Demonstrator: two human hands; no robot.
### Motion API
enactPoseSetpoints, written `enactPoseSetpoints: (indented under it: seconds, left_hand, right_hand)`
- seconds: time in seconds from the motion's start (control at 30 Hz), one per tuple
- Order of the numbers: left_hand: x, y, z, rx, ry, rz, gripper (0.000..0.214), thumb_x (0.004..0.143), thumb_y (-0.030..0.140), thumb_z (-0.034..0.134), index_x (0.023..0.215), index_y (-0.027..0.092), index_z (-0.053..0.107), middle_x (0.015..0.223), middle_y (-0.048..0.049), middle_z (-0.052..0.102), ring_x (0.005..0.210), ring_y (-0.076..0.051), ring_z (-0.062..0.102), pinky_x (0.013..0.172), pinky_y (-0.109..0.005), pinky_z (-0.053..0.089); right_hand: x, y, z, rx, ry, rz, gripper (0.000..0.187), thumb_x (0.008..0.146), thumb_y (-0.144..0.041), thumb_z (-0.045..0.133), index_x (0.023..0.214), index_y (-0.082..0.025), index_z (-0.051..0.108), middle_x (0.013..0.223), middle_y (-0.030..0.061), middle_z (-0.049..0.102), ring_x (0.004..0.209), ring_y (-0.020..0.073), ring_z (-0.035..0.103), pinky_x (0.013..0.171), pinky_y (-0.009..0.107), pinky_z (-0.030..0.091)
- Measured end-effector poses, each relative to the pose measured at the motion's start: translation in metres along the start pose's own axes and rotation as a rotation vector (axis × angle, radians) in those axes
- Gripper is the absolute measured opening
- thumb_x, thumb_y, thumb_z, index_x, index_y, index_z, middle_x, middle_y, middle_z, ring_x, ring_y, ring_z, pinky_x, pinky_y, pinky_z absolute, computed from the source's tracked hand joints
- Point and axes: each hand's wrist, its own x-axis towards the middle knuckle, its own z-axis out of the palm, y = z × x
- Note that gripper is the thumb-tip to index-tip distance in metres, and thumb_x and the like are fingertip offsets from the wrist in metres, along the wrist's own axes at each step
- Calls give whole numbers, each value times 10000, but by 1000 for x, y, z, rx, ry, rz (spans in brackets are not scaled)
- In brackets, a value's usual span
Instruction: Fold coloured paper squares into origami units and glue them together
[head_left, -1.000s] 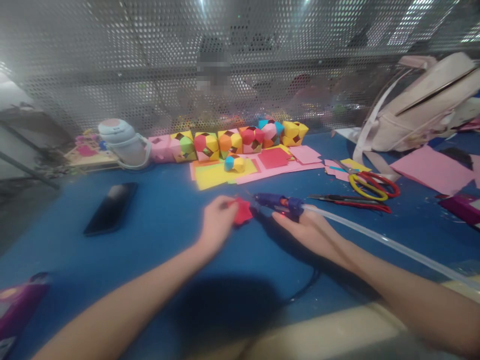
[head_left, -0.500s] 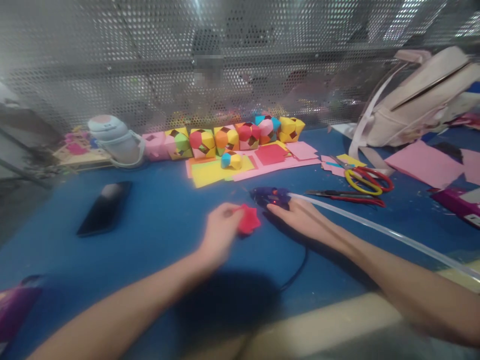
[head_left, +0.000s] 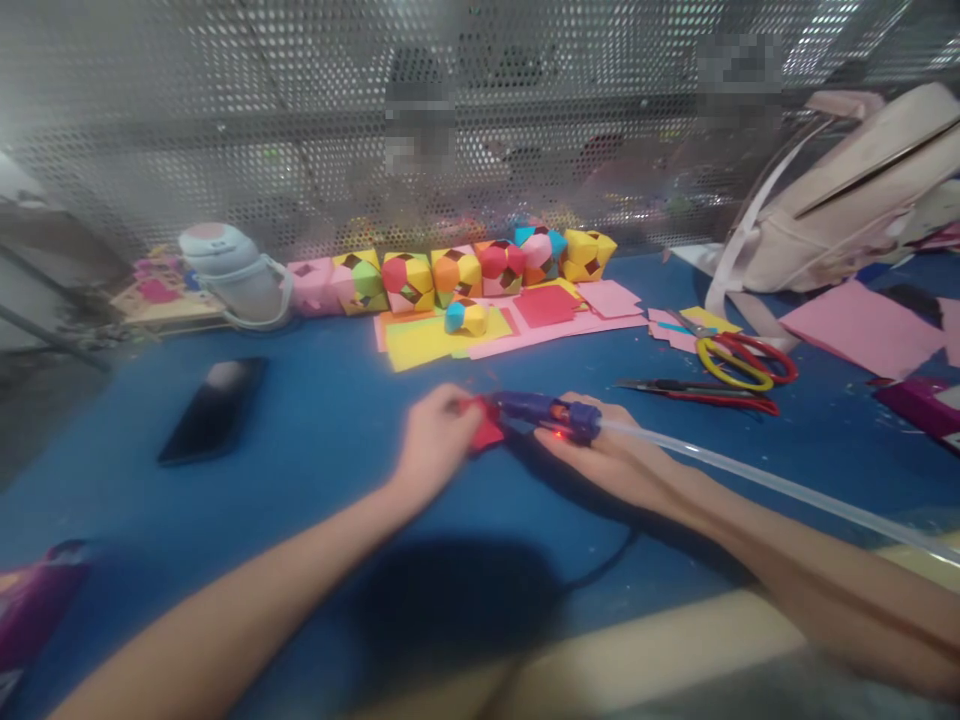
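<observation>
Between the fingers of my left hand (head_left: 435,432) is a small folded red paper piece (head_left: 487,432), partly covered by those fingers. My right hand (head_left: 607,450) grips a dark blue glue gun (head_left: 536,410) with a red light lit on its side. The gun's nozzle points left and meets the red paper; whether it touches or hovers is too blurred to tell. A long clear glue stick (head_left: 750,468) runs out of the gun's back toward the lower right. Beyond both hands, a small blue-and-yellow folded paper ball (head_left: 466,318) rests on yellow paper sheets (head_left: 416,345).
Several colourful folded paper cubes (head_left: 457,275) line the back by a perforated metal screen (head_left: 337,150). Scissors (head_left: 739,362) and a thin red-handled tool (head_left: 705,395) lie right. A phone (head_left: 214,410) and a white bottle (head_left: 236,280) are left; a pale bag (head_left: 840,200) stands back right.
The glue gun has turned and moved so its nozzle reaches the red paper. My left hand has shifted slightly left and tilted the paper, which showed a star-like outline before.
</observation>
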Motion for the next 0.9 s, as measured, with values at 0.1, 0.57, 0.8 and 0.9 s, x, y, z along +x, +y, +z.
enactPoseSetpoints:
  seconds: [0.1,0.57,0.8,0.9]
  left_hand:
    - [-2,2,1,1,-9,7,79,670,230,552,641,163,580,522,37,544,462,-92,466,461,-207,352]
    - [-1,1,0,21,-5,47,67,688,195,532,646,159,569,540,45,550,479,-85,476,492,-199,368]
    - [-1,-4,3,-257,33,-63,66,675,207,562,706,154,584,576,26,588,502,-106,548,469,-202,405]
    - [-6,-8,6,-375,-22,-109,77,679,224,588,714,157,576,572,25,589,491,-111,555,467,-211,421]
  right_hand:
    - [-1,0,2,-79,-1,-54,193,841,-365,495,761,-206,569,682,22,623,632,171,573,593,259,408]
    - [-1,-1,0,-150,17,-138,198,845,-339,493,754,-193,590,679,40,641,619,180,596,600,265,431]
    - [11,6,-2,93,-18,147,348,873,-371,440,1116,-206,626,1034,44,693,935,228,643,805,318,493]
    - [17,13,4,-20,-62,171,349,880,-341,433,1123,-189,631,1082,68,682,998,249,625,846,336,479]
